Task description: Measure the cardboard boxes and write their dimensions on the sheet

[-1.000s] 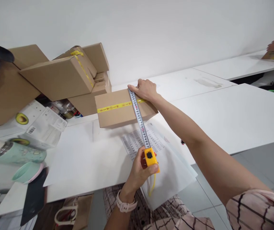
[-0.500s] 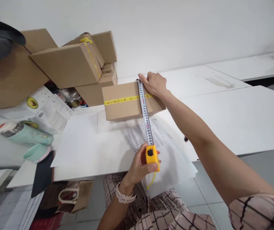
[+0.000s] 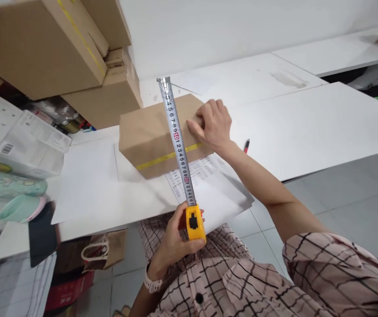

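My left hand is closed round the yellow case of a tape measure near the table's front edge. Its steel blade runs up and away over a small cardboard box, and the blade's hook end stands free above the box's far edge. A yellow tape stripe runs along the box's near lower side. My right hand grips the box's right end with curled fingers. The box lies on a printed sheet on the white table.
A pile of larger cardboard boxes looms at the upper left. White avocado-print cartons, a mint flask, a cup and a black flat item lie left. A pen lies right of the box. A paper bag sits under the table.
My right hand has let go of the blade's tip and taken the box's right end. The box has been turned, its yellow stripe now low on the near side. The view has moved closer.
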